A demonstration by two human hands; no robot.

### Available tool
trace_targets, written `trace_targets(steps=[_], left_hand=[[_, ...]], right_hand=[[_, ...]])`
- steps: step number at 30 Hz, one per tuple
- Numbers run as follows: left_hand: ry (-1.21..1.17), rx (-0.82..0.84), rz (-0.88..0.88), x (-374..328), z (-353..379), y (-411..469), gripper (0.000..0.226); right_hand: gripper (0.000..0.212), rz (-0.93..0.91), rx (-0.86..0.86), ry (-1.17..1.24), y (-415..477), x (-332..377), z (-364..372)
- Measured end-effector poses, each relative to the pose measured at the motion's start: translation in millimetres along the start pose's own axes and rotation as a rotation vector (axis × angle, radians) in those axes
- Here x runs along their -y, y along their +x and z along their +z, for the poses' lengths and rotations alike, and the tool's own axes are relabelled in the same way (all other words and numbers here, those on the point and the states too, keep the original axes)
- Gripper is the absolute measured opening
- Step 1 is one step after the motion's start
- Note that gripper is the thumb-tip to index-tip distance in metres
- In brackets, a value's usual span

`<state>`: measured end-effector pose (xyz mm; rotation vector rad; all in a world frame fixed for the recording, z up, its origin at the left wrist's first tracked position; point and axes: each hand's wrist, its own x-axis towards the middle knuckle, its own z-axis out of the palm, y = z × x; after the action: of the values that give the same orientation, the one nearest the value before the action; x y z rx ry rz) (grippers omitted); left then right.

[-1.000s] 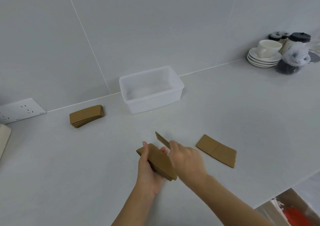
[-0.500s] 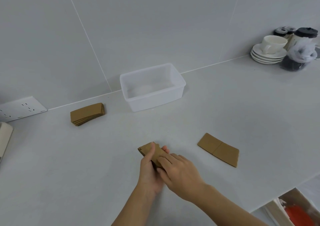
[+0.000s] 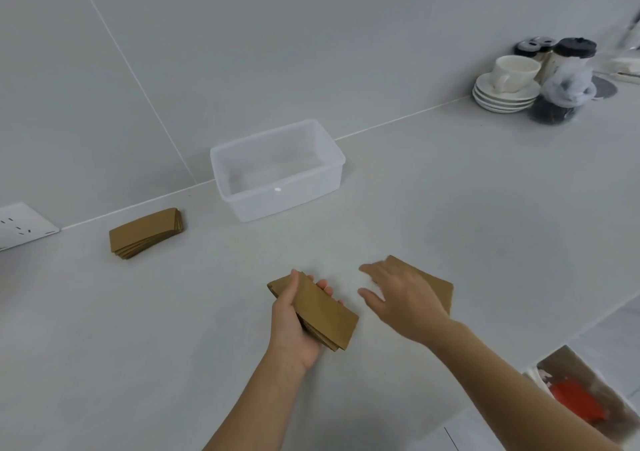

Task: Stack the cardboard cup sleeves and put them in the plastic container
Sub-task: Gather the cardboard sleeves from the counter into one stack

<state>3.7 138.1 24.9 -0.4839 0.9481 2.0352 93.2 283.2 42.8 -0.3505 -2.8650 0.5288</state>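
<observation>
While the left hand [image 3: 294, 326] grips a small stack of sleeves [image 3: 320, 313] just above the counter [image 3: 450, 215], thumb over the top face and fingertips showing past the far edge, the right hand [image 3: 403, 300] hangs over the loose sleeves [image 3: 438, 284] lying flat to the right. Right fingers are spread and slightly curled, holding nothing; whether they touch the cardboard yet cannot be told, since the hand covers most of it.

Step in hand, by judgement: picking up that loose cardboard to add to the held stack. Flat card on a smooth counter gives little to pinch. Best approach is likely to press down with the fingertips, slide the piece a little toward the body or lift one short edge with a nail, then pinch across the width. It appears to be two pieces side by side or one with a fold; hard to say, so both ends should be checked before lifting.

Left hand should keep the stack square and tilted up to receive the new piece, edges aligned, curves matching.

A second stack [image 3: 145, 234] lies well to the left near the wall, beside a wall socket [image 3: 24, 225]. Plastic container [image 3: 332, 159] stands open and empty at the back of the counter, well apart from both hands. Cups and saucers [image 3: 505, 87] sit far right, out of the way.
</observation>
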Motion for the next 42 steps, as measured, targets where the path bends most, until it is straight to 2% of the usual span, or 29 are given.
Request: trace_targets(steps=[5,10,14,19,23,26,32,38,42], left_hand=[[0.03,0.01,0.007,7.5,8.9,5.6,0.032],[0.021,0.021,-0.006,18.5,13.3,10.5,0.035],[0.026,0.017,-0.02,25.2,15.5,13.2,0.036],[0.002,0.009,-0.029,33.1,18.4,15.5,0.045],[0.002,0.009,-0.019,34.3,20.0,14.8,0.053],[0.008,-0.006,-0.001,33.0,21.2,13.3,0.06],[0.051,-0.055,0.06,24.7,19.0,7.0,0.061],[0.039,-0.029,0.079,18.9,13.3,-3.4,0.078],[0.105,0.027,0.118,15.3,5.2,-8.6,0.075]], right_hand=[[0.061,0.193,0.027,-0.117,-12.9,-35.4,-0.2],[0.075,0.304,0.158,-0.048,-28.7,-56.6,5.0],[0.066,0.302,0.187,-0.007,-39.9,-64.7,10.9],[0.05,0.254,0.067,-0.073,-42.3,-66.1,10.4],[0.052,0.269,0.042,-0.097,-36.9,-61.9,6.9],[0.054,0.309,0.011,0.027,-31.0,-53.9,5.4],[0.051,0.352,0.006,0.34,-12.4,-29.6,-3.1],[0.047,0.265,0.023,0.451,2.1,6.1,-6.2],[0.045,0.19,0.072,0.503,2.4,29.1,-0.4]])
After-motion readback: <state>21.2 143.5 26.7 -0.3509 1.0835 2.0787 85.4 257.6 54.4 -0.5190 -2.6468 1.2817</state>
